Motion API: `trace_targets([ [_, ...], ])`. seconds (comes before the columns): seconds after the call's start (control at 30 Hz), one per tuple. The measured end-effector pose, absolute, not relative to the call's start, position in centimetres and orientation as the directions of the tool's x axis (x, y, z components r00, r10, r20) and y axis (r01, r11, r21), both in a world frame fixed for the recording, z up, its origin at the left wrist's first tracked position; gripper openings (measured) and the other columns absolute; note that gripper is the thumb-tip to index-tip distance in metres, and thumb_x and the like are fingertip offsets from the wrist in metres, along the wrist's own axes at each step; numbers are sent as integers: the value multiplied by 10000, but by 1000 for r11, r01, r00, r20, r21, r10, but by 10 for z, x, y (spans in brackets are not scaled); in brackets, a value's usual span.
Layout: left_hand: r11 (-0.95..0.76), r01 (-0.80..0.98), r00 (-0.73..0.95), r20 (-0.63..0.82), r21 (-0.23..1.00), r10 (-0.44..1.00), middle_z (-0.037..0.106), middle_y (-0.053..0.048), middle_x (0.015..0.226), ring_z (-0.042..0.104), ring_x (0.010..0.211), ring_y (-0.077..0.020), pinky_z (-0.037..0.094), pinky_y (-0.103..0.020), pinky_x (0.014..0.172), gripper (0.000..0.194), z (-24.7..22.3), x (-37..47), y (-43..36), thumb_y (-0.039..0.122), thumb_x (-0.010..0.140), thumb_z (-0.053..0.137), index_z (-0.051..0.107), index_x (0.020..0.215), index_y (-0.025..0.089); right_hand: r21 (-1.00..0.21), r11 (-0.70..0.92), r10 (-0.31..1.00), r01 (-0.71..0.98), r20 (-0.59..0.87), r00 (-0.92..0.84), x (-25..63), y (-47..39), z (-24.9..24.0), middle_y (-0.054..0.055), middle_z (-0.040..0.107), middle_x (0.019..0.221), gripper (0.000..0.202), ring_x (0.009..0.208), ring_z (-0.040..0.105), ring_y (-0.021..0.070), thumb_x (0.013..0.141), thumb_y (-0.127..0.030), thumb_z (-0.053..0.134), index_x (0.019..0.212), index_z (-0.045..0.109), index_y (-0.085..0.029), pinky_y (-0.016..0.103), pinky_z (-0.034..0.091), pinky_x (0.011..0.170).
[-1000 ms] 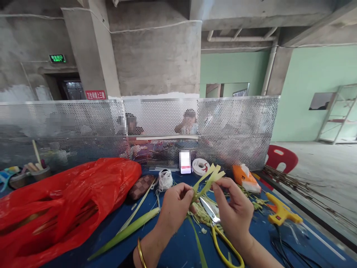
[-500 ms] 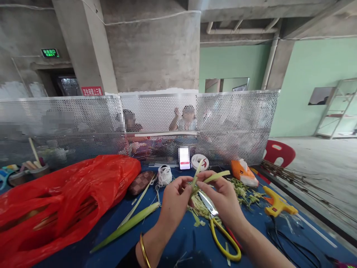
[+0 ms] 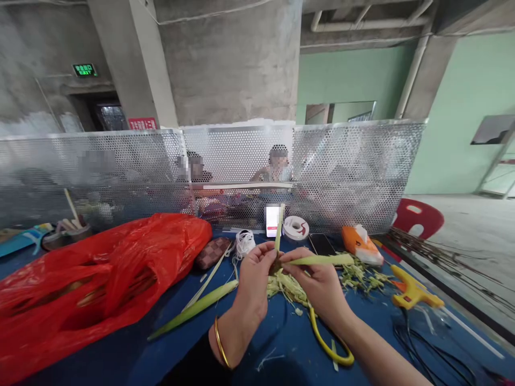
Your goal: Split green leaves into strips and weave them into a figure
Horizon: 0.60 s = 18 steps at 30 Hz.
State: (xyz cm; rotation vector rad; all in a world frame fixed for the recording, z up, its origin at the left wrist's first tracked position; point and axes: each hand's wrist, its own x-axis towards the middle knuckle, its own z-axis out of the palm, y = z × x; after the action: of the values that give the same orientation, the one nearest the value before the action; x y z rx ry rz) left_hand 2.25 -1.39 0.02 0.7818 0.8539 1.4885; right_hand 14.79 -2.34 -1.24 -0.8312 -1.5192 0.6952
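Fingertips of my left hand (image 3: 252,281) are pinched around a pale green leaf strip (image 3: 278,236) that stands upright. My right hand (image 3: 319,281) pinches a second leaf strip (image 3: 328,260), stretched out flat to the right. Both strips come together in a small brownish-green piece between my fingertips, partly hidden. Beneath my hands lies a heap of leaf scraps (image 3: 290,289). Yellow-handled scissors (image 3: 317,332) lie under my right wrist, their blades hidden. A long green leaf (image 3: 195,308) lies left of my left forearm.
A red plastic bag (image 3: 161,241) covers the left side. Behind my hands are white string (image 3: 245,244), a ribbon spool (image 3: 296,229), a lit phone (image 3: 273,222) and a dark phone (image 3: 322,245). At right are a tissue pack (image 3: 362,246) and yellow glue gun (image 3: 414,289). People sit behind the perforated screen.
The left strip has become more upright, and the right strip now extends farther and straighter to the right. My right hand now covers the scissor blades. The whole view has shifted slightly.
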Motion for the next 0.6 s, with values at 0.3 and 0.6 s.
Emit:
trace_targets([
  [0.3, -70, -92, 42, 74, 993, 996, 498, 43, 481, 411, 436, -73, 279, -209, 452, 406, 1, 15, -12, 537, 732, 688, 590, 597, 167, -810, 544, 821, 217, 568, 61, 173, -24, 9, 29, 659, 740, 127, 683, 605, 173, 831, -305, 620, 797, 681, -199, 292, 488, 631],
  [0.6, 394, -238, 416, -274, 888, 867, 498, 26, 462, 403, 384, -52, 216, -189, 393, 306, 6, 10, -14, 367, 772, 653, 632, 599, 116, -714, 633, 752, 298, 658, -21, 181, -25, 18, 11, 659, 740, 83, 703, 595, 157, 798, -206, 622, 751, 690, -212, 272, 466, 644],
])
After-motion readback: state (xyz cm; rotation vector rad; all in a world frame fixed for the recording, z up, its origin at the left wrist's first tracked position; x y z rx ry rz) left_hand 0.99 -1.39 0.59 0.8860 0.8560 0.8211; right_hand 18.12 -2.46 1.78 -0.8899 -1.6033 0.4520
